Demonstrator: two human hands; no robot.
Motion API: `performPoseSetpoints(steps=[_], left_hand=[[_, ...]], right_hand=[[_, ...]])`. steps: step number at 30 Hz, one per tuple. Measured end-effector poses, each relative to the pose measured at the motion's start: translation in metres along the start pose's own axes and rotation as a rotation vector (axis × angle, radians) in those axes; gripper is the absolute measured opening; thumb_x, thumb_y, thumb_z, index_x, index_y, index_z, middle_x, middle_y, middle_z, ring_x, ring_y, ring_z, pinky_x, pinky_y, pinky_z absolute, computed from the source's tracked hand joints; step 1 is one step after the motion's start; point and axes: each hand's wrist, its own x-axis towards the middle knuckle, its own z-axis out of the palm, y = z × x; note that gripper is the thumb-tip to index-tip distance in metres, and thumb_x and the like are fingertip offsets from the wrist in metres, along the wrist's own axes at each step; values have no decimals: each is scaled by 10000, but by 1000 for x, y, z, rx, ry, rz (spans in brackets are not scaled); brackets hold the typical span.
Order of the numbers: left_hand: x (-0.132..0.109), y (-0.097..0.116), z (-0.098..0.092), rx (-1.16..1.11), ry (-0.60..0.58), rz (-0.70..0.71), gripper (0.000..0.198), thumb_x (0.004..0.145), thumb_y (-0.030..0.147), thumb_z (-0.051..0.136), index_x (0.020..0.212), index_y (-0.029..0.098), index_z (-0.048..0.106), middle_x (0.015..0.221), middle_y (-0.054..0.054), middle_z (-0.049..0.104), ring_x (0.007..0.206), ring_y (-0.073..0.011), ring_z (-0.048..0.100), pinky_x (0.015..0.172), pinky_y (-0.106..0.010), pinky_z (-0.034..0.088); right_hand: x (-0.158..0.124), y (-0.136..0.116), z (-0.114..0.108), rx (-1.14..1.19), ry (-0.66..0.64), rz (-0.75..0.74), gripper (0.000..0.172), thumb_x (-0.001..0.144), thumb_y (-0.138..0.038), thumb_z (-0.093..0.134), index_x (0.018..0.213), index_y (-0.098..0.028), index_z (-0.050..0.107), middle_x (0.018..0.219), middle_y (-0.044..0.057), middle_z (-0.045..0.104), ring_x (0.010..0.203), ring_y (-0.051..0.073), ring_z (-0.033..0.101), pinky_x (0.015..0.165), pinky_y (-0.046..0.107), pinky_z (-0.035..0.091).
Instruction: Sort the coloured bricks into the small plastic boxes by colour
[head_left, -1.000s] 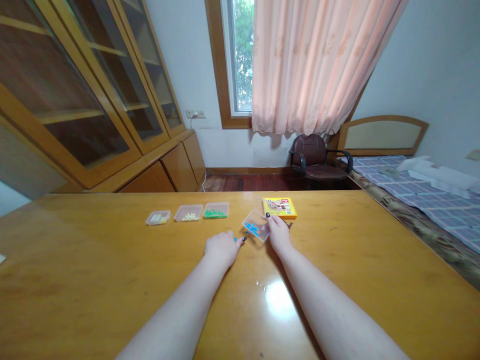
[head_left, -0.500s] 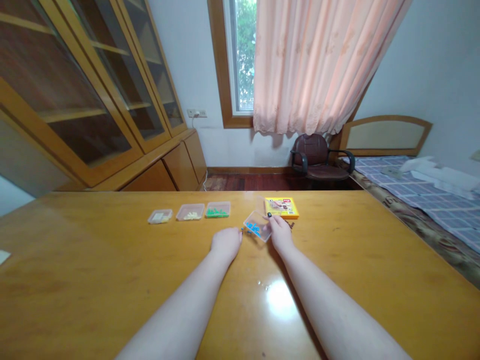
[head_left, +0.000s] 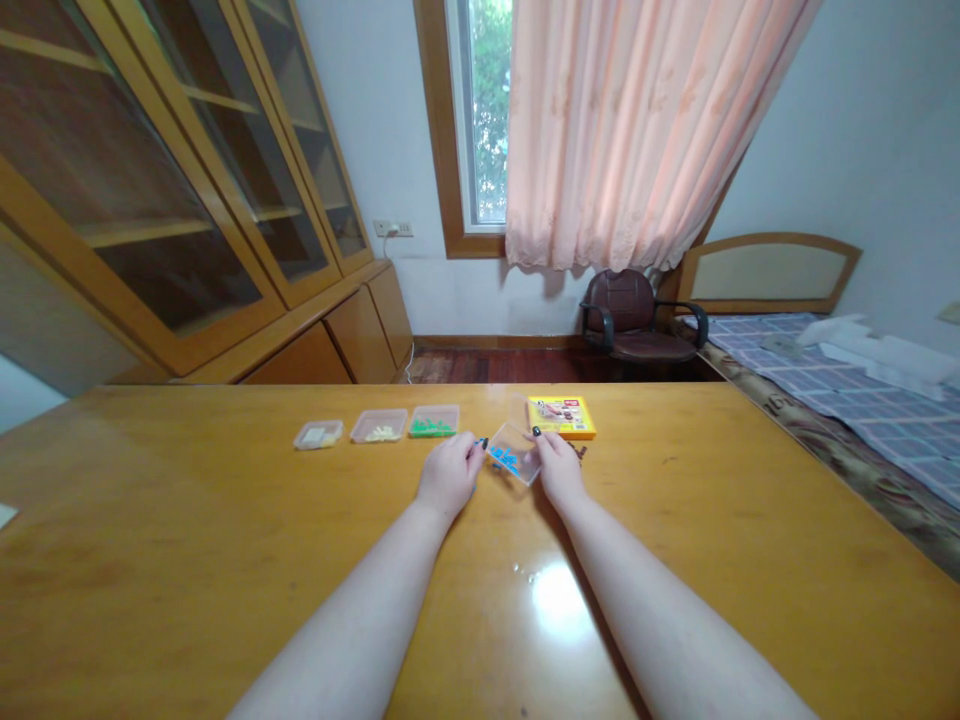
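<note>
My right hand (head_left: 559, 468) grips a small clear plastic tray (head_left: 512, 452) holding several blue pieces, tilted above the wooden table (head_left: 225, 560). My left hand (head_left: 448, 474) is beside the tray's left edge, fingers pinched on a small blue piece (head_left: 480, 442). A yellow box (head_left: 561, 416) lies just behind the right hand. To the left, a row of three small trays rests on the table: one with green pieces (head_left: 433, 421), one with pale yellow pieces (head_left: 379, 426), and one with whitish pieces (head_left: 318, 434).
A glass-door wooden cabinet (head_left: 172, 200) stands at the left. Beyond the table's far edge are a brown armchair (head_left: 637, 315), a window with a pink curtain (head_left: 622, 130) and a bed (head_left: 847, 390) at the right. A paper corner (head_left: 4, 514) shows at far left.
My left hand has moved up from the table to the tray's left edge, carrying a blue piece in a pinch. The right hand keeps holding the tilted tray.
</note>
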Motion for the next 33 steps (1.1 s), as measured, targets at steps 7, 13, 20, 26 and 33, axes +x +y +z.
performPoseSetpoints(steps=[7,13,20,26,33], left_hand=[[-1,3,-1,-23,-43,60,271,886,305,313,752,190,519,774,-45,575,775,-160,522,696,-259,359],[2,7,-1,-118,-69,71,206,878,298,349,908,190,522,895,-48,581,863,-168,531,766,-272,386],[2,2,3,49,-33,-14,229,887,302,316,841,192,512,825,-42,582,783,-167,557,680,-265,399],[0,-1,12,242,-306,-175,334,878,373,305,883,155,557,868,-115,621,793,-237,608,667,-329,441],[-9,2,10,294,-456,-225,469,808,529,383,951,129,584,899,-176,645,846,-305,618,694,-397,473]], right_hand=[[0,0,1,-39,6,-13,281,746,-420,472,663,-188,609,553,-1,589,578,164,525,588,261,383],[-1,-2,0,-43,13,-15,294,746,-417,468,575,-195,560,539,-2,582,569,159,521,600,261,378],[0,-1,1,-5,17,6,283,747,-422,469,668,-193,615,545,-5,588,568,171,533,616,283,391],[3,2,1,67,40,51,296,731,-435,479,758,-178,624,533,0,583,558,176,536,597,288,406],[2,2,3,102,36,66,266,719,-430,491,684,-186,590,527,-4,581,534,163,526,574,277,405]])
